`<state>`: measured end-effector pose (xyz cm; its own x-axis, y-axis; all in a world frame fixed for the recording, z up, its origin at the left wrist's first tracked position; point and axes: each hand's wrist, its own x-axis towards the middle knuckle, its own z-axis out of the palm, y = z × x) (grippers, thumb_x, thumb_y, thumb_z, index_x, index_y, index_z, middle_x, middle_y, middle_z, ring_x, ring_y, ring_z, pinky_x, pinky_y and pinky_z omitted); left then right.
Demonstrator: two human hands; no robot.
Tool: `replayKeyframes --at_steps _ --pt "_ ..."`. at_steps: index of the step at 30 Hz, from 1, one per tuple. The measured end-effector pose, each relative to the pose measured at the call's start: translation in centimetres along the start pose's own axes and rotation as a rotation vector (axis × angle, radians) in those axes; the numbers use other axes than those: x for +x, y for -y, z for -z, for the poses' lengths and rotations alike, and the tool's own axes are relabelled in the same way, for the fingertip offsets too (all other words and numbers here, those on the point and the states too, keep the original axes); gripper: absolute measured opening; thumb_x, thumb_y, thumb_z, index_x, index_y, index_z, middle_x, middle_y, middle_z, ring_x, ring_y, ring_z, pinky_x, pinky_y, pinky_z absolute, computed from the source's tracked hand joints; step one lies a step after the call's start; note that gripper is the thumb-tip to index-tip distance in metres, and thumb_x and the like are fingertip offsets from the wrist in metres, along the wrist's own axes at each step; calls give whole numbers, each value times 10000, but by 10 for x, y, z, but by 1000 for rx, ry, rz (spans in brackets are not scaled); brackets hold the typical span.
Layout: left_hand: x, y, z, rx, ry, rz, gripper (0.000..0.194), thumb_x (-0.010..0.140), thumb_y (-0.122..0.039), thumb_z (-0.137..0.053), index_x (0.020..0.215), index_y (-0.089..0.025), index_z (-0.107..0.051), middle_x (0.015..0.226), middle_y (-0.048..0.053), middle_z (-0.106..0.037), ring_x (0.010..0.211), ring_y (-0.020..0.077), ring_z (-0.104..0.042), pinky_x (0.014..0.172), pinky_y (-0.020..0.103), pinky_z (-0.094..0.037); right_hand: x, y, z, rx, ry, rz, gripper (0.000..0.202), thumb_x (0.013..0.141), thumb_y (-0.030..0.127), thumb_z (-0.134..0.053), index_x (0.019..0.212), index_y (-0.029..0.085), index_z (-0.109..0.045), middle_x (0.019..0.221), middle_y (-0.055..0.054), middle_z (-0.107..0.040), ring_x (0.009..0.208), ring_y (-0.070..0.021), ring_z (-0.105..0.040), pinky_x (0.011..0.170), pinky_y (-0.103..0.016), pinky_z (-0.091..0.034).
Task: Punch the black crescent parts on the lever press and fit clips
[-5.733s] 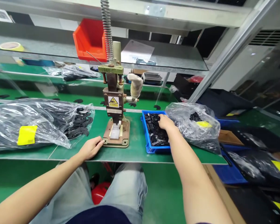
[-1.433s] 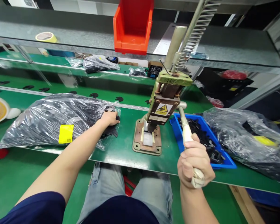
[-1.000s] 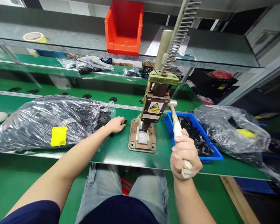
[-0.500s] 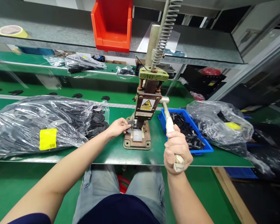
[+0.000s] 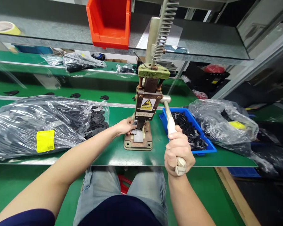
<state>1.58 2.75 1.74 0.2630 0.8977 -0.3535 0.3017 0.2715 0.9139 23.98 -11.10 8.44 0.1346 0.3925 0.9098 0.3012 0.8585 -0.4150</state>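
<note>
A green and brown hand press (image 5: 148, 103) stands on the green bench, with a coil spring rising at its top. My left hand (image 5: 125, 126) is closed in a pinch on a small flat dark piece (image 5: 134, 129), held at the left side of the press's lower tool. Part of that piece is hidden by my fingers and the tool. Wrapped round the pale, tape-covered lever (image 5: 171, 124) of the press is my right hand (image 5: 180, 150). A whitish pad (image 5: 138, 137) shows on the press base below the tool.
Left of the press lies a clear bag (image 5: 68, 117) of dark curved pieces. On the right are a blue tray (image 5: 212, 147) of small black parts and another plastic bag (image 5: 223, 122). A red bin (image 5: 110, 42) sits on the shelf above, and dark pieces lie along the strip behind.
My left hand has moved slightly right, bringing the dark piece in closer under the press tool. My right hand stays on the lever, almost unmoved. The view has shifted a little.
</note>
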Motion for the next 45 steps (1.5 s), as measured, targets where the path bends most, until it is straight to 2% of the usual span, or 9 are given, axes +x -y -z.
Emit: replayKeyframes --at_steps 9,12,15,19,24,27,34,41,45 --pt "2 -4 -10 35 -36 21 314 829 -331 -839 918 -206 -565 559 -51 -584 428 110 -571 428 197 -420 1 -3 0 4 -12 21 186 853 258 -672 687 240 -591 706 28 -630 859 -217 -683 1087 -698 -512" --pt "-15 3 -17 35 -83 -93 243 886 -335 -766 999 -197 -600 653 -26 -635 470 108 -590 457 204 -446 3 -4 0 13 -18 36 169 828 245 -696 683 236 -608 711 24 -642 854 -220 -682 1076 -688 -519" --pt "-40 12 -10 110 -8 -302 205 942 -353 -675 1077 -199 -668 843 29 -724 655 133 -679 604 224 -541 5 -5 0 2 -26 52 185 829 261 -700 669 235 -610 711 15 -650 839 -228 -683 1065 -690 -527" --pt "-65 19 47 552 -35 -475 225 959 -323 -626 1118 -234 -759 1176 74 -760 1118 220 -699 1033 317 -530 5 -6 -2 9 -37 42 179 811 231 -708 660 225 -611 713 8 -652 832 -224 -685 1082 -679 -518" --pt "-56 23 152 1058 -348 -173 291 941 -336 -625 1186 -223 -735 1212 104 -756 1168 289 -687 1050 369 -509 5 -5 -4 20 -50 46 166 812 227 -696 669 232 -612 714 7 -646 831 -226 -681 1100 -680 -501" --pt "-40 27 181 1173 -370 4 346 929 -433 -636 1199 -228 -707 1238 120 -752 1149 305 -700 1004 373 -518 5 -4 -4 4 -45 27 151 811 229 -696 679 248 -624 716 2 -652 822 -240 -687 1090 -677 -514" --pt "-12 36 180 1203 -302 98 549 811 -514 -752 1240 -179 -682 1380 204 -674 1282 347 -641 1074 378 -477 7 -4 -4 17 -37 44 124 782 200 -696 680 235 -634 718 8 -653 842 -237 -682 1091 -693 -506" --pt "-2 36 176 1124 -239 107 673 687 -421 -861 1259 -153 -633 1230 213 -737 1175 371 -699 963 384 -523 7 -3 -3 24 -28 37 125 781 190 -688 683 237 -625 718 12 -648 837 -234 -674 1074 -695 -514" --pt "-9 39 163 1039 -259 39 399 800 -384 -761 1136 -211 -633 1047 120 -773 1016 312 -740 865 357 -534 6 -3 -3 15 -25 46 126 787 191 -684 687 229 -617 728 15 -648 856 -230 -677 1076 -691 -510"
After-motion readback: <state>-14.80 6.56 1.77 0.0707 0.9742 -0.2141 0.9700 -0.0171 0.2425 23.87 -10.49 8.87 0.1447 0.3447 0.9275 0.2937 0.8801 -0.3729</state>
